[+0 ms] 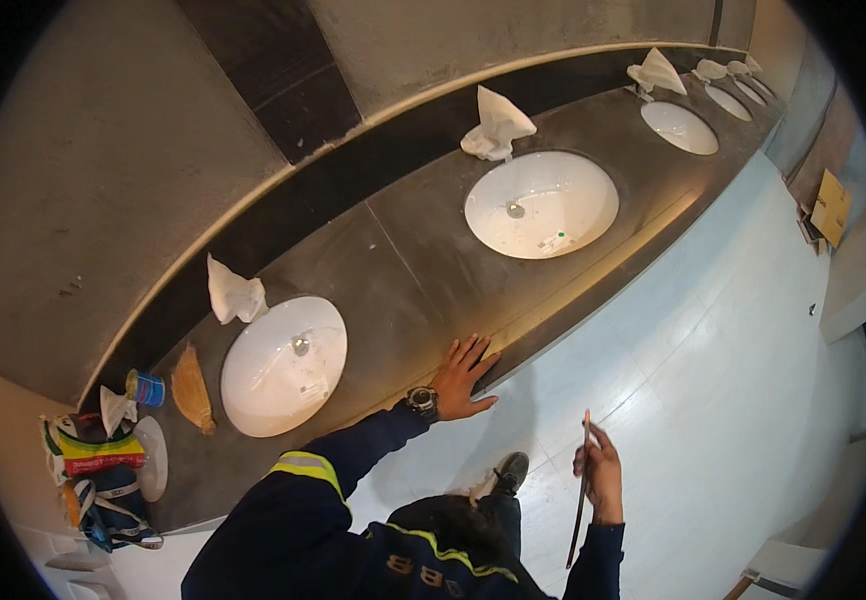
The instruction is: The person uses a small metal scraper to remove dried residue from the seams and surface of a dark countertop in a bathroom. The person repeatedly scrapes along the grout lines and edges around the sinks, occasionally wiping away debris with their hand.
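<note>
My left hand (463, 380) lies on the front edge of the dark grey counter (408, 330), its fingers spread and holding nothing. A watch sits on that wrist. Over the pale floor, beyond the counter's edge, my right hand (601, 470) is closed on a long thin dark rod (579, 515) with an orange-brown upper end. The rod stands nearly upright in the picture, apart from the counter; its exact kind is unclear. Nearest to my left hand are two white oval basins set in the counter, one left basin (284, 375) and one middle basin (541, 225).
White wrapping covers the taps (498, 125) behind the basins. A blue can (145, 388), a brown brush-like piece (192, 392) and a bag (103, 455) crowd the counter's left end. More basins (680, 127) run toward the far right. Cardboard (830, 208) leans at right.
</note>
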The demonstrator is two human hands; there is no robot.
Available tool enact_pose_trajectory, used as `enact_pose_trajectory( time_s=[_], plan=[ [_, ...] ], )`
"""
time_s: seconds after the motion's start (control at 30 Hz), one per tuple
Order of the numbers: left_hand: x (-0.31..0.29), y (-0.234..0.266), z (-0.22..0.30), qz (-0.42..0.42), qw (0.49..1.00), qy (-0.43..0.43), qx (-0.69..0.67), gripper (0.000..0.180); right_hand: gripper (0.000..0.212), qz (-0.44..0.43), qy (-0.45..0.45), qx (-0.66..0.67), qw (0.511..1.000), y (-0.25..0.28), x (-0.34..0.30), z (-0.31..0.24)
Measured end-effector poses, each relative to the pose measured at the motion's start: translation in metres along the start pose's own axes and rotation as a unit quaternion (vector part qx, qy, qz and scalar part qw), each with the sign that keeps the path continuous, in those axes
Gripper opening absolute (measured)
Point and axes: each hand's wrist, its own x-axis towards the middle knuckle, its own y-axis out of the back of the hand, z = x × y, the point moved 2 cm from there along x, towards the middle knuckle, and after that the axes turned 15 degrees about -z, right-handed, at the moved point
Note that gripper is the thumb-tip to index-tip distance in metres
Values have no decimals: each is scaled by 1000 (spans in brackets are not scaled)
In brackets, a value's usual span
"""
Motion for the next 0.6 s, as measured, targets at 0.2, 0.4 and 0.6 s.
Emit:
enact_pose_trajectory(
  time_s=[0.2, 0.4, 0.6],
  plan=[
    [-46, 33, 4, -50, 968, 97, -228, 70, 45, -174, 26, 200, 964, -143, 108, -86],
    [-117, 125, 14, -28, 635, 130, -761, 64, 33, -175, -42, 207, 962, -294, 280, -60],
    [-127, 181, -87, 80, 640, 156, -748, 47, 30, -156, -57, 206, 965, -422, 357, -42]
  ],
)
